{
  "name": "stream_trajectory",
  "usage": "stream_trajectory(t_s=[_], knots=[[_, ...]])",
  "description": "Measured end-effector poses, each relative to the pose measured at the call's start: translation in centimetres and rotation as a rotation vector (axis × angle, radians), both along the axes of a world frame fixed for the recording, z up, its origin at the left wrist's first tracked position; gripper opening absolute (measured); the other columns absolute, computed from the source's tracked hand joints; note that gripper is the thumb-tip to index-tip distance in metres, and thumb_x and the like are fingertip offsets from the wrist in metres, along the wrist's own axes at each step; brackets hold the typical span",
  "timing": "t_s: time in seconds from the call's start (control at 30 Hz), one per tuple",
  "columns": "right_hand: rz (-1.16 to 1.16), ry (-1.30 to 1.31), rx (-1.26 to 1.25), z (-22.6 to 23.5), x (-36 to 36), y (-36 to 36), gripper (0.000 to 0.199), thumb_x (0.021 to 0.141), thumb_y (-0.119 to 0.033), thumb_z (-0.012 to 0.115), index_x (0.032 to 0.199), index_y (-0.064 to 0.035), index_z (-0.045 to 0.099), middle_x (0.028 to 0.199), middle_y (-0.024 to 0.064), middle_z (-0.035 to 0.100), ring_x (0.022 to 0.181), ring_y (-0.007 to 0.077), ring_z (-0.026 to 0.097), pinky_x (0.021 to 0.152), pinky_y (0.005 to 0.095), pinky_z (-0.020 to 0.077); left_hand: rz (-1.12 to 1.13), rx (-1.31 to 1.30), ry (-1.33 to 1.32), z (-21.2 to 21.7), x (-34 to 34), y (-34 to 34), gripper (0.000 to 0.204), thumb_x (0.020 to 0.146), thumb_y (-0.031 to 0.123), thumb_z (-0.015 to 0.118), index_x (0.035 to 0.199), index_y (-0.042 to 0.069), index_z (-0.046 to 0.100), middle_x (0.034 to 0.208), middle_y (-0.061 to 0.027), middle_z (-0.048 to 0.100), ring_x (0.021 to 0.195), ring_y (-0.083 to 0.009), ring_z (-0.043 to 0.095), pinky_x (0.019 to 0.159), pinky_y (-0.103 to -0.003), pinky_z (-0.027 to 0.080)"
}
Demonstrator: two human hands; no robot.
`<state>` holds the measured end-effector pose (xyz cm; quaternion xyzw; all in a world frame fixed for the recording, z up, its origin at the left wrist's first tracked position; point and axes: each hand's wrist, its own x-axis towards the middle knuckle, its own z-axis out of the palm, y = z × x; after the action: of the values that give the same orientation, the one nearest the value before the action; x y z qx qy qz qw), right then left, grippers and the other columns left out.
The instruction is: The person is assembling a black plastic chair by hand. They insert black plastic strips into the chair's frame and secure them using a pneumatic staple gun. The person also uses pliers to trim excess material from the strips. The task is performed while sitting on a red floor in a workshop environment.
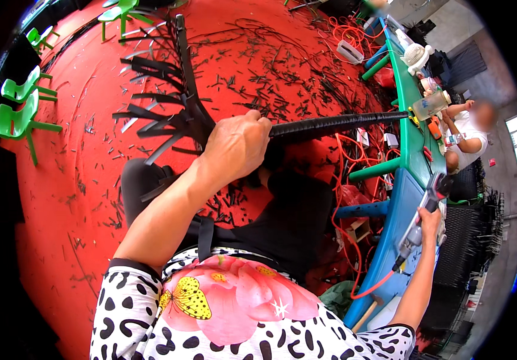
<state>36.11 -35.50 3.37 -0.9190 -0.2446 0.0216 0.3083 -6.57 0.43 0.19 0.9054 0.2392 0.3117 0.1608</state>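
Note:
My left hand (pixel 238 143) is closed around the corner of a black angled frame (pixel 336 123). One arm of the frame, tightly wrapped in black strip, reaches right to the edge of the green table. Its other arm points away from me and carries many loose flat strips (pixel 162 99) fanning out to the left. At my right side, over the blue table, my right hand (pixel 430 221) grips a grey and black pneumatic staple gun (pixel 413 235). A red air hose (pixel 374 290) runs from its lower end. My left fingertips are mostly hidden behind the frame.
Black strip offcuts (pixel 252 90) litter the red floor. A green table (pixel 417 141) and a blue table (pixel 393 216) stand right, with a clear jar (pixel 429 107) and a white fan (pixel 414 57). A person (pixel 474 129) sits beyond. Green chairs (pixel 21 114) stand left.

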Motion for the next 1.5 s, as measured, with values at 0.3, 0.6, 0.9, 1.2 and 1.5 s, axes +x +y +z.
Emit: stream_trajectory(t_s=[0.3, 0.6, 0.9, 1.2, 1.5], knots=[[0.582, 0.371, 0.27, 9.2, -19.7, 12.3, 0.026, 0.071, -0.016, 0.064, 0.087, 0.0018, 0.054, 0.066, 0.0057, 0.053, 0.054, 0.0136, 0.054, 0.053, 0.0273, 0.0453, -0.059, -0.058, -0.032, -0.5, -0.6, 0.1, 0.017, 0.073, 0.005, 0.064, 0.089, -0.001, 0.064, 0.083, -0.0174, 0.061, 0.08, -0.0369, 0.061, 0.071, -0.043, 0.049], [0.751, 0.73, 0.058, 8.6, -29.0, 16.8, 0.016, 0.067, -0.012, 0.067, 0.073, -0.0002, 0.058, 0.063, 0.0052, 0.058, 0.058, 0.0112, 0.056, 0.055, 0.0257, 0.0442, -0.097, -0.144, -0.003, -0.6, -0.3, 0.4, 0.021, 0.07, 0.0, 0.058, 0.089, -0.003, 0.065, 0.086, -0.0211, 0.062, 0.089, -0.0377, 0.06, 0.079, -0.045, 0.047], [0.76, 0.761, 0.004, 8.0, -28.9, 17.3, 0.017, 0.066, -0.011, 0.066, 0.075, 0.0007, 0.057, 0.065, 0.0047, 0.056, 0.058, 0.011, 0.056, 0.054, 0.026, 0.0442, -0.057, -0.246, 0.081, -0.2, -0.1, 0.3, 0.014, 0.07, 0.001, 0.058, 0.082, -0.002, 0.065, 0.083, -0.0209, 0.062, 0.086, -0.0387, 0.059, 0.077, -0.047, 0.047], [0.762, 0.792, 0.03, 7.1, -28.6, 17.7, 0.016, 0.067, -0.009, 0.067, 0.076, -0.0004, 0.057, 0.067, 0.0041, 0.056, 0.058, 0.0111, 0.056, 0.053, 0.0255, 0.044, -0.042, -0.196, 0.04, -0.8, 0.0, 0.4, 0.011, 0.069, 0.002, 0.058, 0.078, -0.002, 0.063, 0.076, -0.0213, 0.061, 0.081, -0.04, 0.059, 0.072, -0.048, 0.047], [0.712, 0.78, -0.008, 7.8, -29.1, 18.2, 0.014, 0.068, -0.006, 0.067, 0.075, -0.0003, 0.057, 0.067, 0.0033, 0.055, 0.056, 0.0105, 0.056, 0.051, 0.0248, 0.0431, -0.086, -0.161, -0.091, -0.9, 0.1, 0.2, 0.012, 0.068, 0.002, 0.057, 0.078, -0.002, 0.064, 0.072, -0.023, 0.061, 0.077, -0.041, 0.06, 0.071, -0.048, 0.048]])
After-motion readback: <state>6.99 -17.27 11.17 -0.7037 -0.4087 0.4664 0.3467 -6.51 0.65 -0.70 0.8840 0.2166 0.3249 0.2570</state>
